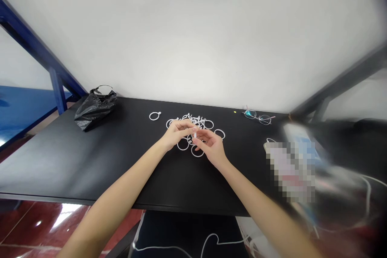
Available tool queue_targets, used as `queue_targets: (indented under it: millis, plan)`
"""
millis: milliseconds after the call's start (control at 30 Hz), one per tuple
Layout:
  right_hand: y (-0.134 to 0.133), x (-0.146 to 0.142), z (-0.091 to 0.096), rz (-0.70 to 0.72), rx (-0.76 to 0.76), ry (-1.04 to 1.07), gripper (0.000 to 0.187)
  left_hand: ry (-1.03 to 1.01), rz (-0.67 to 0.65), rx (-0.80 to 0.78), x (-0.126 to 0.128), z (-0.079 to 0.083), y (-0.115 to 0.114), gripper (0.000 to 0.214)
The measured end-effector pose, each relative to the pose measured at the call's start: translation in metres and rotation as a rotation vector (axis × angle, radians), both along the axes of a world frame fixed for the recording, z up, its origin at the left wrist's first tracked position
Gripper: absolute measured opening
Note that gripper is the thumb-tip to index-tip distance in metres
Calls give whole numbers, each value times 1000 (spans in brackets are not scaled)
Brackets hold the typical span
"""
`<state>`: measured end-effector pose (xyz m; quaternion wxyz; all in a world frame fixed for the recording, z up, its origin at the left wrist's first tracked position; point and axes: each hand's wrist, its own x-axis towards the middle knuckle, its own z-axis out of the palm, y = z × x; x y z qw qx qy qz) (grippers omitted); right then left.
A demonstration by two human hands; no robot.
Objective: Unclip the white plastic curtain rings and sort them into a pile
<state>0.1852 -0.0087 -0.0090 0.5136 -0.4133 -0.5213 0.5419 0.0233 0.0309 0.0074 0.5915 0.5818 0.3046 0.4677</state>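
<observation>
Rings [198, 120] ptly hidden b/h hands [213, 145]

The smooth black table [145, 169] has a crumpled black plastic bag [96, 107] slumped at its far left. Mid-table I see a tangled pile of thin white rings [198, 121], with one lone white ring [159, 113] to its left. Round wire-rimmed glasses [265, 119] lie far right, beyond a pale, blurred rectangular object [290, 173].
</observation>
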Motion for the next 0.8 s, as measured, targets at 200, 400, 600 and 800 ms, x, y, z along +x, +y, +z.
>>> queue_targets:
  millis: [200, 400, 600, 800]
  plan:
    - [1, -1, 3, -14, -22, 14, 38, -25, 10, -53, 2, -5, 1, 21]
    - [1, -1, 2, -27, -10, -3, 39, -15, 13, -49, 2, -6, 1, 21]
    - [2, -1, 0, -54, -7, 18, 38, -13, 4, -51, 2, -7, 2, 23]
    - [4, 1, -4, -54, -35, 7, 39, 13, -29, -74, 0, -5, 3, 30]
